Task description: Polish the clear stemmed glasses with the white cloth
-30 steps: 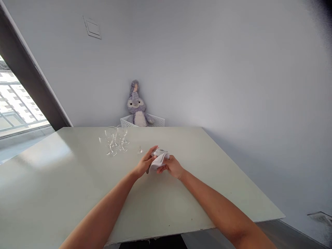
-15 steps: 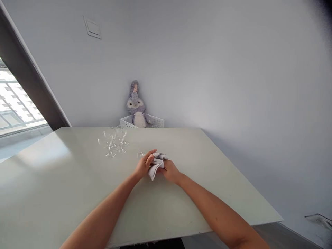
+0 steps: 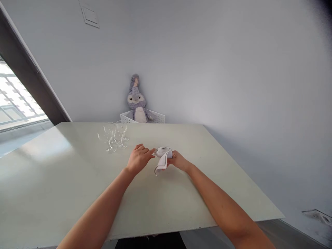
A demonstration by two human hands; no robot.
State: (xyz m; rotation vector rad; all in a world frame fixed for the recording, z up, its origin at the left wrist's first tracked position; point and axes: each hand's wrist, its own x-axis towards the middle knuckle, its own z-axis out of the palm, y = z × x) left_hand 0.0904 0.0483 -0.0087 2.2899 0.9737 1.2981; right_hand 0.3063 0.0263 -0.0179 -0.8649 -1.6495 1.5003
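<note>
Your bare left arm (image 3: 101, 207) and right arm (image 3: 220, 204) are reaching forward and slanting in toward each other. Your left hand (image 3: 139, 160) is showing its back, its fingers bending in a pinch and its thumb side facing inward. Your right hand (image 3: 179, 161) is gripping with curled fingers, partly hidden, and is sitting near the left, apart from it

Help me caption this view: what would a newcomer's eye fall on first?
Probably the purplish plush toy, sitting in a white basket beyond the far edge of the table. Next, the left hand and right hand above the table, with a pale cloth and a glass between them. Clear stemmed glasses stand clustered farther left on the table.
</note>
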